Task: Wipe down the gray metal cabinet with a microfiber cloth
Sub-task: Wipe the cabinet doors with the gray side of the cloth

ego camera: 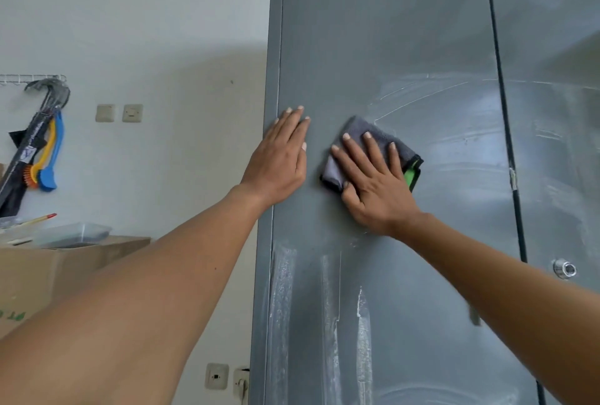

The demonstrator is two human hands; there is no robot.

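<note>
Box [48,271] lettering perhaps "TG", blurred; right hand [376,183] presses cloth [373,141].

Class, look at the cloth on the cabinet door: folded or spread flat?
Folded. The cloth forms a thick layered pad under the right hand, green edging showing at one corner.

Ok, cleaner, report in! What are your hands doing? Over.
Left hand flat on cabinet. Right hand pressing cloth on door. Nothing blocking.
</note>
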